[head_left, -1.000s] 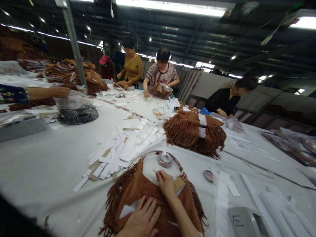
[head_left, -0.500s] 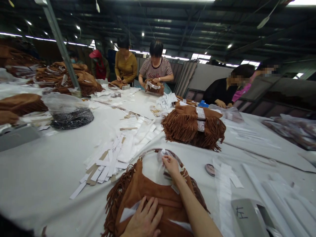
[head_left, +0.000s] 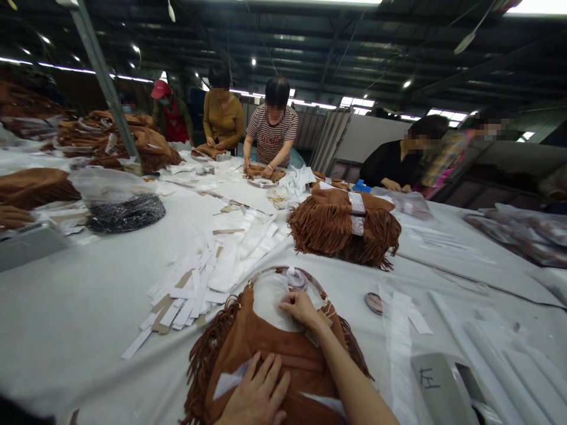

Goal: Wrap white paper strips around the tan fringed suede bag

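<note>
A brown suede handbag [head_left: 266,336] with fringed sides lies before me on the white-covered table. My left hand [head_left: 259,386] rests flat on its front, fingers stretched out, beside white paper [head_left: 228,382] showing at the openings. Inside the loop of the handle [head_left: 266,273], my right hand [head_left: 301,310] has its thumb and fingers pinched together. Whether anything is between them I cannot make out. Just above that hand, a coiled strap [head_left: 297,280] with a white band hangs against the top of the handle. A tag [head_left: 325,317] shows near the right wrist.
Left of the bag lie loose white and tan paper strips [head_left: 183,301]. Behind it stands a stack of fringed bags [head_left: 343,221]. A tape roll [head_left: 373,303] and a grey dispenser [head_left: 443,386] are to the right. Several co-workers stand around the table.
My right hand has moved down and left from the coiled strap, which now shows more fully. My left hand stays on the bag. Across the table, a co-worker has lowered a bag onto the tabletop.
</note>
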A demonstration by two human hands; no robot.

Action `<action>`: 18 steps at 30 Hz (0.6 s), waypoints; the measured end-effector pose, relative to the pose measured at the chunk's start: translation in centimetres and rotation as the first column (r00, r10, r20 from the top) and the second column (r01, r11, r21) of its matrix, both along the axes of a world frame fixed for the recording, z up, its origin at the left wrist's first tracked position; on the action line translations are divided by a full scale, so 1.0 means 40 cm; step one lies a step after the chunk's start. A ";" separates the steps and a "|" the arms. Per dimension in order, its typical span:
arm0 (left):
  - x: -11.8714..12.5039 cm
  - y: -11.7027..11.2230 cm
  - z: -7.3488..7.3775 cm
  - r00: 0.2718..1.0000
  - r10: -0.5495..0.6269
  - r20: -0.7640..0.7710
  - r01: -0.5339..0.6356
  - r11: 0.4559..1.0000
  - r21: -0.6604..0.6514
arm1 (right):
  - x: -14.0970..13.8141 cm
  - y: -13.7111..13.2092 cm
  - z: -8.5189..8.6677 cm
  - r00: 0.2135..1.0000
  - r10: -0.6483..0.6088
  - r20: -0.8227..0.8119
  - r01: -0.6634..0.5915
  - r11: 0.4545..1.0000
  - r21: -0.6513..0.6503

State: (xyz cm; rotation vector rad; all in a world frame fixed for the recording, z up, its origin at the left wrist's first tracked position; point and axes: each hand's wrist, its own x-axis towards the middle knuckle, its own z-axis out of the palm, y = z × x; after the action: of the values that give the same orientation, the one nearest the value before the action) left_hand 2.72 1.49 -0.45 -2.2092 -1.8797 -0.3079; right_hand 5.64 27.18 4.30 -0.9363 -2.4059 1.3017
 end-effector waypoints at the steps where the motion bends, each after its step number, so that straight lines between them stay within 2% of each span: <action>1: 0.000 -0.001 -0.001 1.000 0.002 0.006 -0.002 1.000 -0.002 | 0.002 -0.001 0.001 1.000 -0.010 -0.024 0.010 1.000 -0.011; 5: 0.003 -0.007 0.002 0.999 0.017 0.042 -0.017 1.000 -0.003 | 0.024 -0.009 0.019 0.991 -0.060 -0.122 0.054 0.997 -0.052; 14: 0.010 -0.026 0.021 0.992 0.050 0.120 -0.048 0.999 -0.021 | 0.039 -0.052 0.105 0.954 -0.120 -0.274 0.111 0.993 -0.047; 18: 0.011 -0.029 0.025 0.991 0.052 0.125 -0.049 0.998 -0.031 | 0.046 -0.080 0.153 0.969 -0.055 -0.240 0.055 0.998 -0.006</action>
State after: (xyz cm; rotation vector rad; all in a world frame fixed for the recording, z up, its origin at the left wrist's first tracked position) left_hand 3.16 0.33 0.53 -2.2030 -2.0123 -0.4236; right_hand 7.49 23.98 10.40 -0.7887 -2.1813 1.3113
